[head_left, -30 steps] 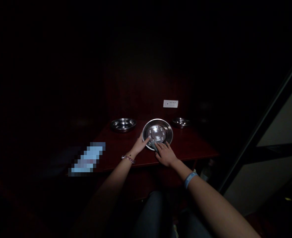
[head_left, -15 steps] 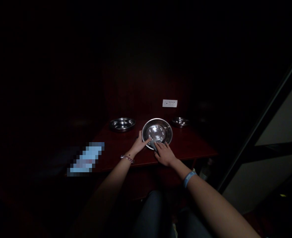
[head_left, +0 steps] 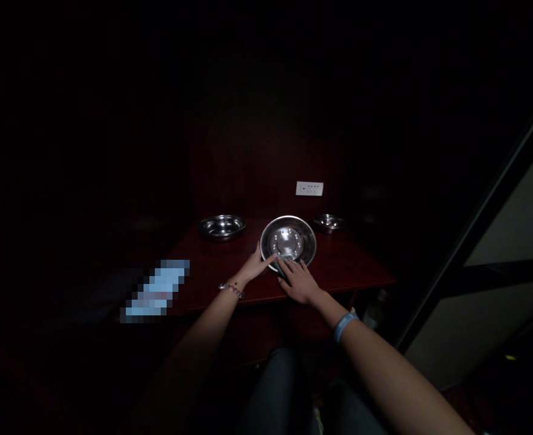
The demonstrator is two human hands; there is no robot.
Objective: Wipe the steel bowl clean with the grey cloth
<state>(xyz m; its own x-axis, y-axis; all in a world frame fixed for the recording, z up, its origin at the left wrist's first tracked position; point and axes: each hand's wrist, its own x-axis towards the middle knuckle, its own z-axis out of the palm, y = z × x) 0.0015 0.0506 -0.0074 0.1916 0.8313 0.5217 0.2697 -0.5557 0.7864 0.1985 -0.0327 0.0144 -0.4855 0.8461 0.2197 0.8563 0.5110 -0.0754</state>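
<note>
Dark red, glossy wood made up the table (head_left: 338, 266), the largest thing I could see clearly in that dim corner. Over its front part, a round, deep bowl of shiny steel (head_left: 288, 238) was tipped with its mouth toward the person; whether its base touched the wood, I could not tell. Behind it to the left sat a wide, shallow, silvery metal dish (head_left: 222, 228). The right hand (head_left: 300, 284) lay over the bowl's near edge, fingers somewhat spread and flat, with the thumb apart. At the opposite side, the left hand (head_left: 253, 266) gripped the rim, thumb inside and the other fingers mostly hidden behind. Back and to the right stood a smaller metal dish (head_left: 328, 223), below a white rectangular wall socket (head_left: 309, 188). Smallest was a grey cloth (head_left: 283, 271), mostly covered by the right hand, against the bowl's near inner wall.
</note>
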